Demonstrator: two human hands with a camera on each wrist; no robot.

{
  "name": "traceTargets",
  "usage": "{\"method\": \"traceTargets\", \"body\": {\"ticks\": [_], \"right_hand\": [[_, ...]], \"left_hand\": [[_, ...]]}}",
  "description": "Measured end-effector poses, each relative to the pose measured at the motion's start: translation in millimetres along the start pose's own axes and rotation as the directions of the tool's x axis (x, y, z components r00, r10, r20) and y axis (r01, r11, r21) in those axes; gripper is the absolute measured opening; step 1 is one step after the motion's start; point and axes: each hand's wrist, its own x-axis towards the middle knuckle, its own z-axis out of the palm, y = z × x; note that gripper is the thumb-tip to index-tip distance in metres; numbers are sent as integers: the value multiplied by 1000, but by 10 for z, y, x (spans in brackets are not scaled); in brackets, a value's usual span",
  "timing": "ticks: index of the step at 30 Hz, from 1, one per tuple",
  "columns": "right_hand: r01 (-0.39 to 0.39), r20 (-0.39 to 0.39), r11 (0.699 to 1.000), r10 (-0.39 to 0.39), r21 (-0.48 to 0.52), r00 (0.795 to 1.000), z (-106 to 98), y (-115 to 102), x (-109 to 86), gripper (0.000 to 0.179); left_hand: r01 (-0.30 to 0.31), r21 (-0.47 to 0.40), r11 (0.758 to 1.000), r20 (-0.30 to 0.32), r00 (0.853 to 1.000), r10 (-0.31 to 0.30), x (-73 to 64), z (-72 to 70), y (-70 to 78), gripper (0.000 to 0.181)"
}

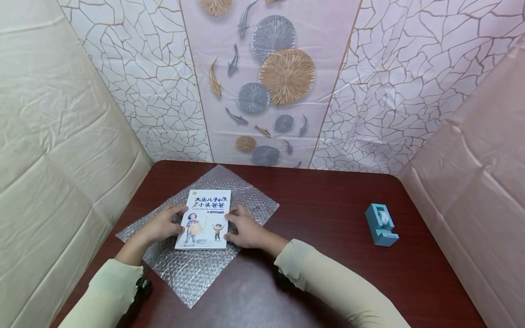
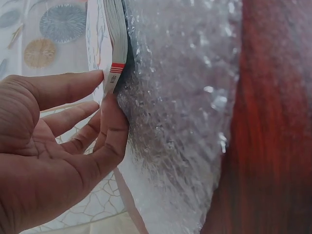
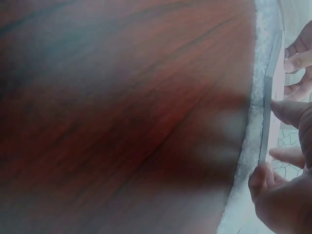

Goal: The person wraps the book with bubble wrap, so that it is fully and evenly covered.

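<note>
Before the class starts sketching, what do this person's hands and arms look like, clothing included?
The left hand and right hand show no gloves. The left sleeve and right sleeve are pale cream, without visible markings. A small black object sits at the left cuff.

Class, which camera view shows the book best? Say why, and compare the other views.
The head view: the book faces the camera almost whole, its title and drawn figures in sight. The left wrist view shows only part, nearly edge-on, with red stripes. The right wrist view shows it as a thin strip.
</note>
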Motion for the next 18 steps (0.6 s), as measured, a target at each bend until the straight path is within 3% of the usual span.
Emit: {"method": "traceTargets", "body": {"ticks": [2, 5, 12, 18], "right_hand": [[55, -34, 994, -59, -90, 998, 111, 163, 36, 63], [76, -25, 987, -80, -138, 996, 66, 167, 10, 62], [-2, 37, 981, 10, -194, 999, -101, 57, -86, 63], [2, 32, 976, 5, -220, 999, -120, 57, -99, 65]], "left_hand": [[-1, 16, 1000, 1, 1000, 1, 2, -2, 4, 76], [4, 20, 1000, 1, 1000, -4, 10, -12, 7, 75], [-19, 85, 996, -29, 999, 22, 61, -43, 3, 73], [-60, 101, 993, -68, 995, 67, 129, -18, -42, 71]]}}
